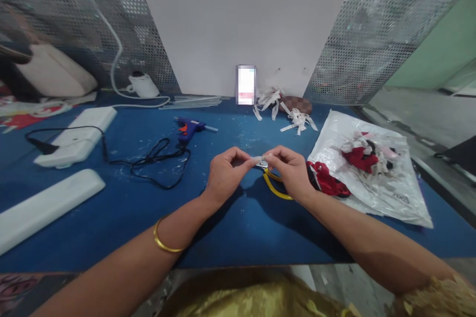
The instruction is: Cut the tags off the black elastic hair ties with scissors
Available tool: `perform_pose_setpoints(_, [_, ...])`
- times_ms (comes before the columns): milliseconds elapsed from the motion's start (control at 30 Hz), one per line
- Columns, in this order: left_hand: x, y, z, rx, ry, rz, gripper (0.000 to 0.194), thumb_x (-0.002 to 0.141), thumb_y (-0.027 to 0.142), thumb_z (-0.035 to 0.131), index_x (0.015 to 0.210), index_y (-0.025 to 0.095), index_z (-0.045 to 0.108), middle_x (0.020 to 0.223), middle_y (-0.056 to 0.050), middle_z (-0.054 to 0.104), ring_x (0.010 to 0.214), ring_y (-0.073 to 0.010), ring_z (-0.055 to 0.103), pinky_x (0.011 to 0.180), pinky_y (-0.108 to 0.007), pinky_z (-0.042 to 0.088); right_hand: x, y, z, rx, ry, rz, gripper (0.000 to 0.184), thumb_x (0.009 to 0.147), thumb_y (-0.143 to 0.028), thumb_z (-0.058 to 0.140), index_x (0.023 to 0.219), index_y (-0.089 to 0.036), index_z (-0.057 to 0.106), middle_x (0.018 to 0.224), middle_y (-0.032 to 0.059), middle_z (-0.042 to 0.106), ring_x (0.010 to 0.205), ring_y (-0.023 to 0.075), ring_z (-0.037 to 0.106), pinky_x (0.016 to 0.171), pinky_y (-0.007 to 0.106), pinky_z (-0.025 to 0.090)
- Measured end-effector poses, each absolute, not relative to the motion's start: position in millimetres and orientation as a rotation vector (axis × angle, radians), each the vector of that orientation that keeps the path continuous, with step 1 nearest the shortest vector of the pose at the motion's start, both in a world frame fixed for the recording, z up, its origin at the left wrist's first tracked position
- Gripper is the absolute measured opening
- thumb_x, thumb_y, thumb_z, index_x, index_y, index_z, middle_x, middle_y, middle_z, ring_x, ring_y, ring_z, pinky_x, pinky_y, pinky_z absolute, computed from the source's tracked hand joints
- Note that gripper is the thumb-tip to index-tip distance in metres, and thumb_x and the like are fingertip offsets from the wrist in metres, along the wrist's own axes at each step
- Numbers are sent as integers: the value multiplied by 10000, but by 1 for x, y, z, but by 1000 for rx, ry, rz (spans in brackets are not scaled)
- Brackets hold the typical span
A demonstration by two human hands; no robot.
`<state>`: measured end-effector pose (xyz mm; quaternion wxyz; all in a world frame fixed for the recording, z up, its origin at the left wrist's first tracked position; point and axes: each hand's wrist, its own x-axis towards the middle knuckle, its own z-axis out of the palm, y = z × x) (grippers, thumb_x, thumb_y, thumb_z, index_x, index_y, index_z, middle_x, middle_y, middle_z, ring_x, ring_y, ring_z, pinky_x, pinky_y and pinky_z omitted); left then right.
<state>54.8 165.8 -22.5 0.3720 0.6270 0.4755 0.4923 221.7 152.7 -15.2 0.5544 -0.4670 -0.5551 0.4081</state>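
Head view. Bare-handed pinch work over a blue table (230, 240). The left hand (227, 173) and the right hand (292, 171) are meeting near the middle, thumbs and forefingers closing narrowly on a small pale piece (258, 158), whose exact form is escaping the resolution. The piece is sitting between the fingertips, just above the metal head of a yellow-handled tool (275, 187); whether the right hand is also touching that tool, one cannot tell. Good technique here is probably calling for a light, even pinch from both sides, with the wrists staying low and the fingertips remaining outside the tool's metal edges. Good sight of the piece is likely depending on the thumbs not covering it.

Counts. Two hands are working; one bracelet (159, 238) is circling the left forearm. One pale piece and one yellow-handled tool are showing. One blue glue gun (190, 130) is lying to the left, one translucent stick (210, 129) projecting from it. Two white ribbon bunches (298, 119) are lying near one brown checked case (302, 104). One phone (246, 85) is standing against one white board (245, 25). Several clear sticks (197, 103) are overlapping too closely for counting. One white plastic bag (327, 131) is lying on the right, one red-and-black bundle (327, 179) protruding beside its near-left edge.
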Motion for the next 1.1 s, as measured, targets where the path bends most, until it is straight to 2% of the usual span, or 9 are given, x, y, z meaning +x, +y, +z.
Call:
perform_pose_setpoints(100, [55, 166, -21, 1575, 1257, 1270, 245, 687, 395, 757, 729, 181, 646, 667, -1, 663, 614, -133, 580, 592, -241, 456, 221, 152, -15, -1120, -1312, 944, 110, 766, -314, 690, 740, -207, 683, 545, -31, 575, 539, 116, 499, 531, 247, 401])
perform_pose_setpoints(233, [55, 164, -18, 1591, 1206, 1242, 285, 717, 340, 737, 963, 202, 696, 739, 0, 702, 663, -142, 626, 635, -242, 489, 221, 151, -16, -1133, -1299, 934, 116, 765, -321, 691, 752, -206, 685, 545, -33, 580, 541, 118, 519, 537, 249, 419])
perform_pose_setpoints(333, [55, 164, -18, 1695, 1185, 1191, 170, 756, 350, 699, 834, 207, 747, 783, -23, 729, 731, -170, 647, 700, -264, 500, 221, 152, -16, -1137, -1293, 931, 112, 761, -311, 696, 757, -200, 691, 543, -34, 587, 536, 116, 530, 539, 248, 428])
perform_pose_setpoints(400, [54, 164, -19, 1700, 1193, 1176, 166, 756, 357, 699, 780, 201, 749, 784, -32, 737, 736, -179, 649, 698, -269, 499, 221, 152, -16, -1145, -1286, 928, 110, 758, -305, 699, 758, -195, 695, 546, -31, 595, 536, 116, 538, 535, 246, 433])
perform_pose_setpoints(700, [57, 162, -18, 1604, 1152, 1158, 208, 721, 379, 712, 768, 180, 744, 767, -44, 742, 720, -193, 659, 684, -281, 509, 218, 152, -11, -1192, -1235, 936, 117, 726, -307, 721, 714, -196, 687, 543, -32, 607, 525, 114, 548, 538, 250, 442])
perform_pose_setpoints(1100, [59, 159, -18, 1640, 1307, 1231, 90, 735, 268, 679, 726, 199, 735, 695, 2, 723, 664, -158, 650, 659, -256, 499, 213, 145, -21, -1028, -1306, 1195, 160, 701, -326, 762, 703, -202, 661, 569, -39, 608, 539, 108, 556, 557, 245, 430])
